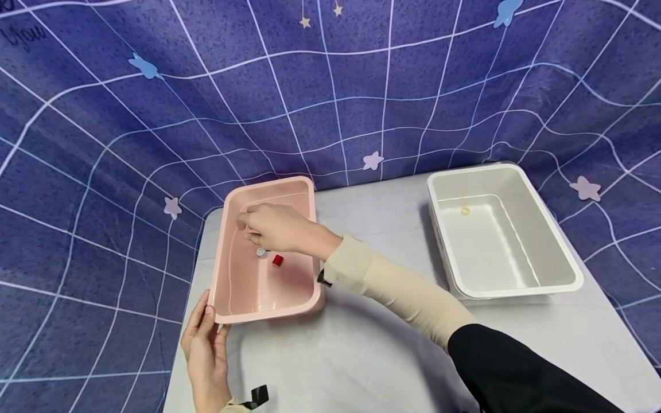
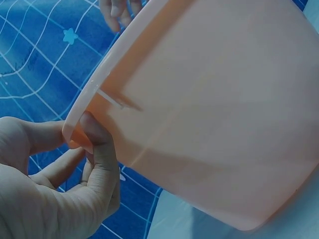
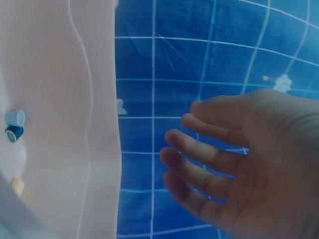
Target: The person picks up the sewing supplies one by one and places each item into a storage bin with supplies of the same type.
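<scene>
My left hand [image 1: 203,350] grips the near left corner of a pink plastic tub [image 1: 302,312], with thumb and fingers on either side of the rim [image 2: 79,124]. Over the tub's inside hovers my right hand [image 1: 276,226], and in the right wrist view its fingers [image 3: 199,154] are loosely bent, with nothing between them. On the tub floor lie a small red piece [image 1: 277,261] and a small whitish round piece [image 1: 261,252]. The right wrist view shows a pale tube-like piece [image 3: 16,118] touching a dark teal one [image 3: 14,133], and a cream piece [image 3: 18,186] nearby.
A white plastic tub [image 1: 537,229] stands to the right, with a small yellowish round piece [image 1: 465,211] inside. Both tubs stand on a table with a pale cover [image 1: 372,344]. A blue patterned curtain [image 1: 361,92] rises behind and beside the table.
</scene>
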`<state>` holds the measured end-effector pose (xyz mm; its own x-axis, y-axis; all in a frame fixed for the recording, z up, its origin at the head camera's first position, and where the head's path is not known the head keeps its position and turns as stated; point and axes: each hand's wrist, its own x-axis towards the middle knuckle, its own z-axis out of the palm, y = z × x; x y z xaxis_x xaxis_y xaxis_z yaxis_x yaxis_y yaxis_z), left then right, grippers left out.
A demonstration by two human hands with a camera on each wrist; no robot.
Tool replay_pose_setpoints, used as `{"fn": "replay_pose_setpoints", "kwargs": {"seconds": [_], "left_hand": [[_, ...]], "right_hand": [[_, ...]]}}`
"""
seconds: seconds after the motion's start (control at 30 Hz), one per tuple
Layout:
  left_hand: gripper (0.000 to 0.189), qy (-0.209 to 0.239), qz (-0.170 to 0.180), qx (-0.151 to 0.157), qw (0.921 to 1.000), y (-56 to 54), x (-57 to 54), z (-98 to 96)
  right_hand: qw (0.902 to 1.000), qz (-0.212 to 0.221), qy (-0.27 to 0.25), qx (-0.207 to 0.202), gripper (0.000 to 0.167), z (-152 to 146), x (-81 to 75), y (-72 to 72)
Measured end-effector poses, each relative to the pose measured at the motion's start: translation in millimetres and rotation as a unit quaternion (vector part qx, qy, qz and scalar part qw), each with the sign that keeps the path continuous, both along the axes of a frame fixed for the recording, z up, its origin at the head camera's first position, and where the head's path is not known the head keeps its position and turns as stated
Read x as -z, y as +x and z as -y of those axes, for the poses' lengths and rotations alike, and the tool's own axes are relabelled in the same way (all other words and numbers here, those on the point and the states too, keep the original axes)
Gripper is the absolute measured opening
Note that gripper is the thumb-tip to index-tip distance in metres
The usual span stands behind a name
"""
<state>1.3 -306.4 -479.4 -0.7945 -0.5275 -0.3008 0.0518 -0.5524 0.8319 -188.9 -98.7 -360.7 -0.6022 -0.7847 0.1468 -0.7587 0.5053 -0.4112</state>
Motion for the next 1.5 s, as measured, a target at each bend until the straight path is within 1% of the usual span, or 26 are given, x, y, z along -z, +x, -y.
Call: {"fn": "replay_pose_setpoints", "kwargs": {"seconds": [0.13,0.37,0.6,0.77,0.9,1.07,1.27,1.5], "left_hand": [[0.049,0.004,0.0,-0.004,1.0,1.1,-0.2,0.0],[0.049,-0.001,0.003,-0.006,1.0,1.5,-0.3,0.4],[0.049,0.002,-0.001,-0.008,1.0,-1.2,0.7,0.1],[0.05,-0.025,-0.004,-0.008,0.9997,-2.5,1.6,-1.1],[0.05,-0.053,-0.001,-0.006,0.9986,-2.8,1.7,-2.8],[0.05,-0.069,0.008,-0.01,0.9976,-2.1,-0.8,-3.7],[0.052,-0.065,0.01,-0.008,0.9978,-1.5,-1.4,-4.1],[0.053,-0.061,0.007,-0.011,0.9981,-0.4,0.1,-4.0]], "right_hand": [[0.9998,-0.003,-0.013,0.013,0.023,-14.7,-1.7,4.0],[0.9991,0.012,-0.031,0.027,0.025,-39.3,-3.4,14.9],[0.9974,0.029,-0.043,0.05,0.025,-67.0,2.3,27.8],[0.9953,0.043,-0.062,0.06,0.025,-88.3,9.8,34.7],[0.9933,0.046,-0.073,0.078,0.025,-107.0,14.4,42.4],[0.9895,0.054,-0.084,0.105,0.026,-127.8,19.9,52.9],[0.9838,0.058,-0.102,0.136,0.03,-157.1,29.4,65.0],[0.9719,0.061,-0.106,0.201,0.031,-197.1,35.5,76.8]]}}
